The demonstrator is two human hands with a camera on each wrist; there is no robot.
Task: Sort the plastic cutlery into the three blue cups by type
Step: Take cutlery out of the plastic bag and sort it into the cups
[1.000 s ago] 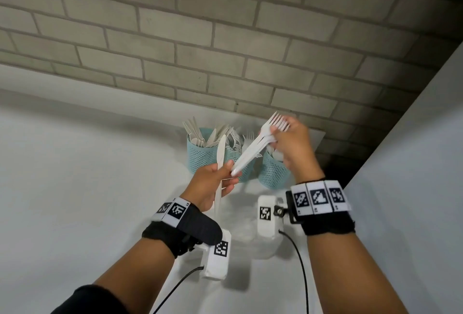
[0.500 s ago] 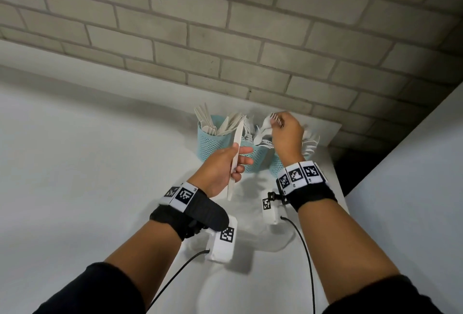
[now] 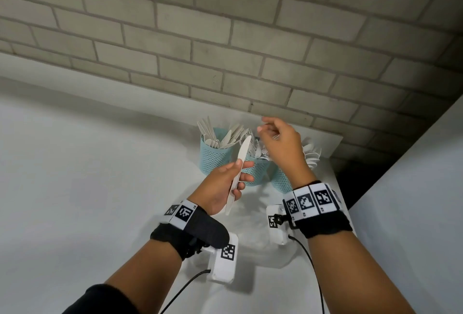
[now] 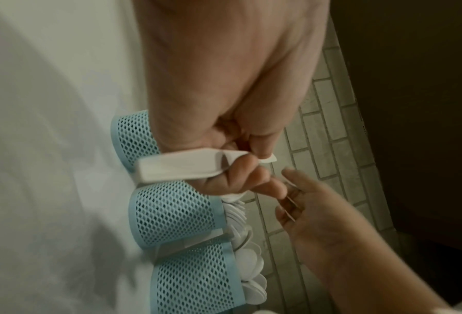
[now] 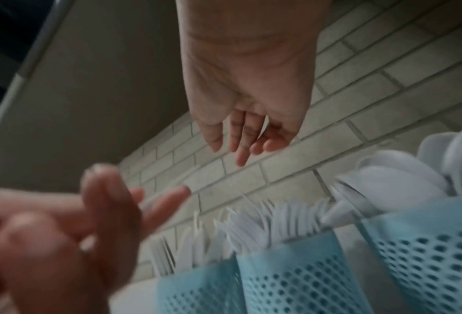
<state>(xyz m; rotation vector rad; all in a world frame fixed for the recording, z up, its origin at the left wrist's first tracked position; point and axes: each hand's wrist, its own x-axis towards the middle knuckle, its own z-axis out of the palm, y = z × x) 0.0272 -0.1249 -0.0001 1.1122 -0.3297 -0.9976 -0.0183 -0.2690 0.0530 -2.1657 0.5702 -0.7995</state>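
While three blue cups stand in a row by the brick wall, the scene reads so:

Left hand: thumb and fingers pinch a white plastic knife, blade tip up, just in front of the cups.
Right hand: above the middle cup, fingers loosely spread and relaxed, holding nothing.
Left cup: knives, handles and blades sticking out.
Middle cup: forks, tines up in the right wrist view.
Right cup: spoons, bowls fanned towards the wall.
Tabletop: white; the cups sit at its far edge.
Wrist bands: black-and-white square code markers; no readable writing.
Brands or labels on cups and cutlery: cannot tell.
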